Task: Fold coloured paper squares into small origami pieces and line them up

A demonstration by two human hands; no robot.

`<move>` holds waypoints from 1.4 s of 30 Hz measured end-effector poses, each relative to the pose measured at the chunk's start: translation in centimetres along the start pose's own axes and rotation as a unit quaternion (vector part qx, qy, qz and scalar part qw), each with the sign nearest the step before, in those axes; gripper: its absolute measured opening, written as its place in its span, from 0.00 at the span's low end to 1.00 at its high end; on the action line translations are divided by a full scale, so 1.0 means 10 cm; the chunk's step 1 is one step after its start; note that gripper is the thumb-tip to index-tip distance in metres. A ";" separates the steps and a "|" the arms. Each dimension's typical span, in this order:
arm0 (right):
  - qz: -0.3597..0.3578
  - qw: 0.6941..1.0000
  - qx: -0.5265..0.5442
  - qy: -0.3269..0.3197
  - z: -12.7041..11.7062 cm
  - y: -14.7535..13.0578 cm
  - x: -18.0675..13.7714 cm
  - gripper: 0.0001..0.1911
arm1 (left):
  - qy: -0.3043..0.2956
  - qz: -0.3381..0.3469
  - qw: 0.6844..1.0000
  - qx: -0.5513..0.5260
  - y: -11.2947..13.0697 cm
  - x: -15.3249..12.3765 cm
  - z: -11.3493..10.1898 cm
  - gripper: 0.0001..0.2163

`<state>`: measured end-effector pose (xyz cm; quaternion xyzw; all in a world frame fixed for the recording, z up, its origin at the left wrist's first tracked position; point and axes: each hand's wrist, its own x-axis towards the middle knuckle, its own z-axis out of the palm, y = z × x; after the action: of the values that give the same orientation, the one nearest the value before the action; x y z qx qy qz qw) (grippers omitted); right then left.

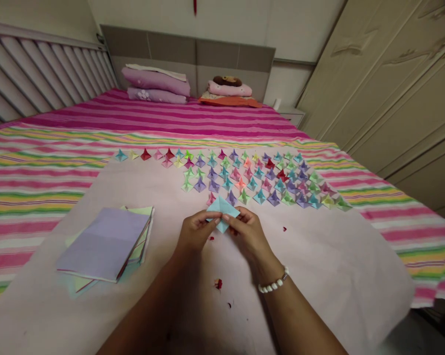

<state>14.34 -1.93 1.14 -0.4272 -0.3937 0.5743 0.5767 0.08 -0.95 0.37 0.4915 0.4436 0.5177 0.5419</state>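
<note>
Between my two hands is a light blue square of folding paper (pixel 222 206), turned corner-up with crease lines across it. My left hand (pixel 197 228) pinches its left side between thumb and fingers. On the right side, my right hand (pixel 249 228) grips it the same way, thumb near the middle; a beaded bracelet (pixel 274 284) circles that wrist. Just beyond the paper stand rows of small folded paper pieces (pixel 259 196) in many colours. A stack of coloured paper sheets (pixel 106 241), purple on top, lies to the left of my left hand.
A large pale sheet (pixel 329 276) covers the striped bed (pixel 403 222) under the work. Small red scraps (pixel 218 284) lie on it near my forearms. Folded bedding (pixel 157 85) is piled by the headboard (pixel 152 49). A wardrobe (pixel 388 98) stands at the right.
</note>
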 end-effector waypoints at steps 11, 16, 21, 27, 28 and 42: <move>0.005 1.000 -0.017 0.006 0.00 -0.02 0.01 0.13 | -0.018 0.002 1.000 0.023 0.00 -0.02 -0.01 0.15; -0.002 1.000 -0.010 0.010 0.00 -0.02 0.00 0.15 | -0.023 0.008 0.999 0.041 0.00 -0.01 -0.03 0.16; -0.001 1.000 -0.002 -0.004 -0.01 -0.02 0.00 0.12 | -0.017 0.023 0.998 0.058 0.03 -0.01 -0.05 0.17; -0.018 1.000 -0.023 -0.009 -0.01 -0.03 0.00 0.12 | 0.000 0.113 0.989 0.100 0.00 0.02 -0.04 0.09; -0.020 0.999 -0.029 -0.010 -0.01 -0.03 0.00 0.12 | 0.005 0.131 0.986 0.105 -0.01 0.03 -0.04 0.08; -0.091 0.991 -0.093 0.036 -0.04 0.00 0.03 0.19 | 0.008 0.151 0.980 0.130 -0.08 0.06 -0.06 0.06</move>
<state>14.76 -1.64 1.04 -0.4617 -0.4618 0.4646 0.5981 -0.41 -0.29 -0.45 0.6144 0.4322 0.5358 0.3855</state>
